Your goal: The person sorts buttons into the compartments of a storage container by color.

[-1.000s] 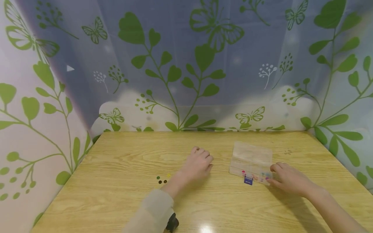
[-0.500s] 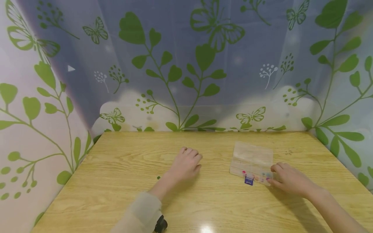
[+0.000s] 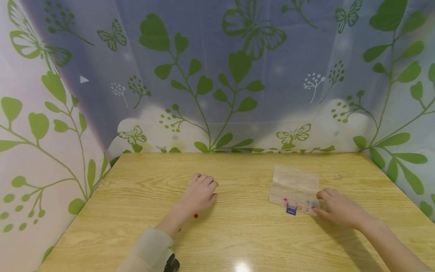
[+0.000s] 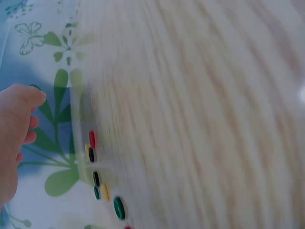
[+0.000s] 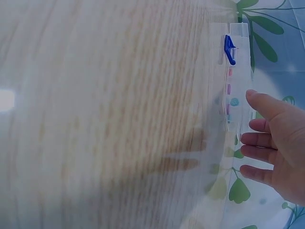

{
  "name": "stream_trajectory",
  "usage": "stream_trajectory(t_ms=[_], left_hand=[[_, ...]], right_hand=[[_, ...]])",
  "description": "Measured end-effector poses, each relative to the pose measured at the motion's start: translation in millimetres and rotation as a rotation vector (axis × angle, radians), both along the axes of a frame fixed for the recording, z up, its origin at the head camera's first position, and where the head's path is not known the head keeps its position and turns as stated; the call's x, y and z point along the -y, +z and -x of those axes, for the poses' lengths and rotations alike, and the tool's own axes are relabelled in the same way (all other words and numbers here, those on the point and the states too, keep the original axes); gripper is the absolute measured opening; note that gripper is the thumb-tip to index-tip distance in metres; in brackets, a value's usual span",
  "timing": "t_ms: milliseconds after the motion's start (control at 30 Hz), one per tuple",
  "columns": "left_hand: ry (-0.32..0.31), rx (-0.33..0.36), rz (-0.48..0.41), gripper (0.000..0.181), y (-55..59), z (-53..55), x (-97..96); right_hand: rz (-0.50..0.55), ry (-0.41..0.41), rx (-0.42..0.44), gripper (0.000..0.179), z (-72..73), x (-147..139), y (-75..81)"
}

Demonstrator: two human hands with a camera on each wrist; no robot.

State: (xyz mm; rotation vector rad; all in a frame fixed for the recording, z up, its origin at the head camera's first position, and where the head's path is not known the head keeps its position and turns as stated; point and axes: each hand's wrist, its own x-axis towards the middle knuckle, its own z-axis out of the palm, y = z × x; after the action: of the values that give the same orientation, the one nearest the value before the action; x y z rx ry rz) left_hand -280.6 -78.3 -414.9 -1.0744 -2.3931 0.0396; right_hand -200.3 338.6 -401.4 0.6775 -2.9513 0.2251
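My left hand (image 3: 200,193) hovers over the left-middle of the wooden table, fingers loosely curled, with nothing seen in it. A small red disc (image 3: 196,216) lies beside its wrist; the forearm hides most others. In the left wrist view several button-like discs lie on the table, among them a green disc (image 4: 119,208), a yellow disc (image 4: 105,192) and a black disc (image 4: 91,154). My right hand (image 3: 341,207) is at the right edge of a clear plastic box (image 3: 295,179), fingers relaxed; contact is unclear. Pink, purple and blue pieces show inside the box.
The box's lid stands back, and a blue latch (image 3: 291,209) juts from its front. Faint brownish marks (image 3: 337,177) are on the table (image 3: 244,238) behind the right hand. Leaf-patterned cloth (image 3: 210,75) surrounds the table's back and sides.
My left hand has moved left across the table. Its arm now covers the green, yellow and black discs seen earlier, and a red disc has come into view. The right hand stays by the box.
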Motion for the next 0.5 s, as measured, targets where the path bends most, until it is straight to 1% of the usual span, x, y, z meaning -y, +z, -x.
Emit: stream_trajectory(t_ms=[167, 267, 500], left_hand=[[0.005, 0.010, -0.009, 0.023, 3.8, -2.5, 9.1], [0.008, -0.004, -0.004, 0.022, 4.9, -2.9, 13.4], [0.017, -0.036, 0.005, 0.021, 5.6, -5.7, 18.5]], right_hand=[[-0.002, 0.001, -0.007, 0.037, 1.3, -0.8, -0.4], [-0.011, -0.008, -0.006, 0.040, 1.5, -0.7, 0.1], [-0.024, -0.049, 0.030, 0.048, 1.5, -1.3, -0.3]])
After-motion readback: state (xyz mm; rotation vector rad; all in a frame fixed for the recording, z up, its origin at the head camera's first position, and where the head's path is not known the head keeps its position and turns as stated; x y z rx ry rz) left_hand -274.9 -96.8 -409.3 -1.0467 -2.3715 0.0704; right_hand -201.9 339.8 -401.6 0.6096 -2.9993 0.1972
